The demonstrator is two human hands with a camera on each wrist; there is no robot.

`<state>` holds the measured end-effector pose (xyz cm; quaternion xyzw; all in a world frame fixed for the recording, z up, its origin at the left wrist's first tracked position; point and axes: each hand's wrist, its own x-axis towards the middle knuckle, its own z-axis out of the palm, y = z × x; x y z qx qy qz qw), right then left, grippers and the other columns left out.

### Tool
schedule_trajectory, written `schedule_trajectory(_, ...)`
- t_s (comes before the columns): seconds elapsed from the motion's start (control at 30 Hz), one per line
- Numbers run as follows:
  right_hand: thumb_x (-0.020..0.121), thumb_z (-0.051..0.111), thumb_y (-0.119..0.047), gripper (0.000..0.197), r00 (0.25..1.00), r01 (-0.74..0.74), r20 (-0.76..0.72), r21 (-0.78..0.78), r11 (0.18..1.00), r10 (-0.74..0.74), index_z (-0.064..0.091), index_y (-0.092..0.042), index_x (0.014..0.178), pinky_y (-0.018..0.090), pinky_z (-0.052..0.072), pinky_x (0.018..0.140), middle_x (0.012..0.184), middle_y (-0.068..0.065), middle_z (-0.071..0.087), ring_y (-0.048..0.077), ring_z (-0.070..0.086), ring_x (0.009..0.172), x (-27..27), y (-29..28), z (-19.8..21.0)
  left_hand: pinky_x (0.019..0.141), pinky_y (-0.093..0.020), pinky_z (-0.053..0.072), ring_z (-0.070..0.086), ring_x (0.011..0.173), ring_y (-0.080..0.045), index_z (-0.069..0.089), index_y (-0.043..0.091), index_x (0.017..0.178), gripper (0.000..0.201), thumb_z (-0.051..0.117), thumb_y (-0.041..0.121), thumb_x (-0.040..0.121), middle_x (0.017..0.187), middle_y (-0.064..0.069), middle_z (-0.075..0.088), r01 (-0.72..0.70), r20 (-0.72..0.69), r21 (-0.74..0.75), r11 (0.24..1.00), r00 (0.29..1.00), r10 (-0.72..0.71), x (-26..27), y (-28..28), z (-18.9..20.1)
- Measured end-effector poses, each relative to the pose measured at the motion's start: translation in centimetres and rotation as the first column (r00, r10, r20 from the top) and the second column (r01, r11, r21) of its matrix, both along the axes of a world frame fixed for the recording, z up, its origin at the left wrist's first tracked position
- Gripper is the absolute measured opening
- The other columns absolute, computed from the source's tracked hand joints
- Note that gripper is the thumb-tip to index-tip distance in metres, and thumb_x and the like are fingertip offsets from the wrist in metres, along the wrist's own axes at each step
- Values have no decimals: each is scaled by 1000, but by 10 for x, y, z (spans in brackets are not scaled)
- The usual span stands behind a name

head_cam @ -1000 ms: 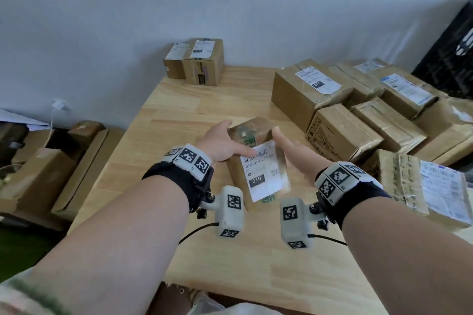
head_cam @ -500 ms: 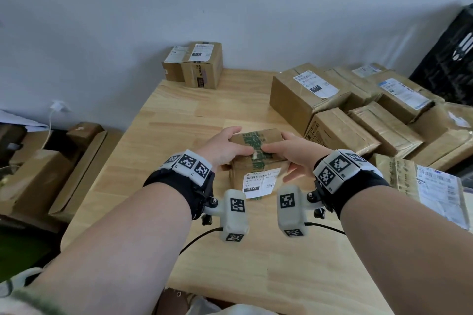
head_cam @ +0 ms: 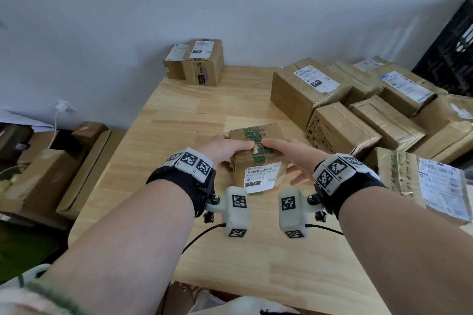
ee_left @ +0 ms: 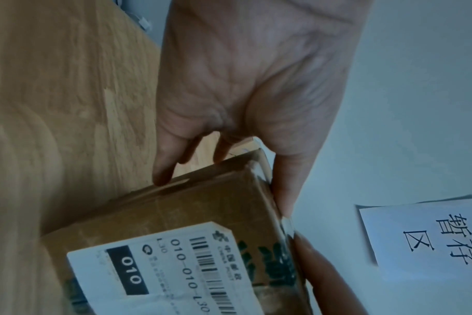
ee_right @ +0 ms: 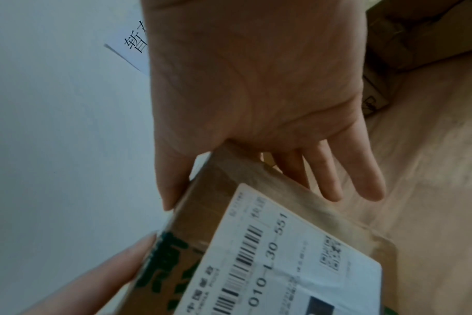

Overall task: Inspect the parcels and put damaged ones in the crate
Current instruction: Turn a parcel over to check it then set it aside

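Observation:
A small cardboard parcel (head_cam: 266, 161) with green printed tape and a white label sits low over the wooden table (head_cam: 194, 115), taped face up, label toward me. My left hand (head_cam: 225, 151) grips its left side, thumb lying on the top. My right hand (head_cam: 289, 152) holds the right side, thumb on top and fingers spread along the side and under it. In the left wrist view the left hand (ee_left: 243, 119) clasps the parcel (ee_left: 189, 223) at a corner. From the right wrist, the right hand (ee_right: 256, 106) clamps the parcel (ee_right: 256, 245). A black crate (head_cam: 455, 54) stands far right.
Several parcels (head_cam: 358, 110) are piled on the table's right side, and a labelled one (head_cam: 435, 186) lies at the right edge. Two small boxes (head_cam: 197, 61) stand against the wall at the back. Cardboard boxes (head_cam: 51, 169) lie on the floor left. A paper sign (ee_left: 423, 238) hangs on the wall.
The parcel has been tipped forward: its label faced up a second ago, now the green-taped face is on top. Both thumbs have come onto the top, and the parcel sits lower.

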<state>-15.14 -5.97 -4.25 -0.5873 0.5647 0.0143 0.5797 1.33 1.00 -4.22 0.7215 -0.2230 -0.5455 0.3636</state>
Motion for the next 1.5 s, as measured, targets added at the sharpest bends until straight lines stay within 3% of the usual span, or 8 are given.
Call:
schedule_trajectory(0.2, 70, 45, -89, 92, 999, 21, 34, 19, 1000, -22, 47, -22, 133, 54, 40, 103, 140, 8, 53, 34, 48, 125, -8, 7, -1, 100, -52, 44, 51, 121, -35, 60, 18, 109, 57, 68, 63, 76, 121, -11, 62, 34, -55, 78, 996, 998, -30, -5, 13, -2)
schedule_trajectory(0.33, 70, 22, -96, 108, 996, 71, 47, 15, 997, -71, 36, -22, 148, 61, 32, 110, 147, 13, 46, 41, 41, 133, -12, 9, 8, 99, -68, 32, 28, 139, -43, 36, 29, 145, 101, 51, 87, 63, 153, -13, 33, -68, -115, 17, 998, 991, 70, -4, 15, 7)
schedule_trajectory(0.47, 56, 21, -101, 119, 973, 158, 164, 49, 986, -164, 36, -28, 150, 67, 30, 108, 151, 9, 42, 44, 41, 134, -10, 9, 18, 100, -76, 20, 30, 139, -41, 35, 29, 147, 120, 51, 94, 46, 152, -14, 37, -148, -186, -16, 989, 972, 143, -5, 13, 14)
schedule_trajectory(0.57, 39, 29, -107, 136, 960, 191, 198, 51, 980, -198, 36, -29, 150, 63, 35, 108, 154, 8, 40, 41, 42, 135, -11, 8, 21, 103, -73, 17, 48, 126, -29, 47, 13, 130, 98, 45, 88, 67, 128, -8, 58, -178, -165, -43, 983, 972, 168, -6, 12, 16)
schedule_trajectory(0.67, 69, 26, -96, 103, 930, 249, 267, 52, 967, -253, 38, -30, 148, 60, 35, 108, 147, 5, 48, 37, 48, 130, -13, 8, 21, 107, -70, 16, 52, 113, -19, 49, 19, 111, 71, 41, 82, 78, 107, 2, 61, -189, -146, -82, 979, 974, 176, -3, 7, 18)
schedule_trajectory(0.93, 81, 46, -78, 82, 798, 335, 457, 208, 919, -394, 28, -38, 151, 57, 49, 88, 148, 6, 44, 34, 45, 131, -18, 9, 23, 89, -51, 49, 55, 111, -24, 63, 21, 110, 56, 44, 69, 88, 113, -3, 65, -185, -281, -107, 977, 948, 148, 1, 13, 18)
schedule_trajectory(1.2, 87, 71, -37, 47, 894, 240, 370, 77, 968, -251, 52, -28, 129, 32, 56, 64, 112, 3, 66, 20, 64, 100, -9, 5, 17, 84, -39, 50, 58, 95, -20, 62, 23, 104, 27, 69, 41, 85, 99, -3, 66, -83, -109, -100, 992, 991, 72, -8, 12, 22)
schedule_trajectory(1.5, 84, 75, -20, 44, 951, 162, 253, 87, 983, -179, 55, -27, 122, 31, 56, 59, 121, 10, 63, 28, 61, 110, -7, -1, -6, 92, -48, 51, 58, 102, -22, 42, 30, 130, 60, 75, 18, 82, 110, -4, 62, -33, -57, -26, 999, 998, 31, -10, 9, 1)
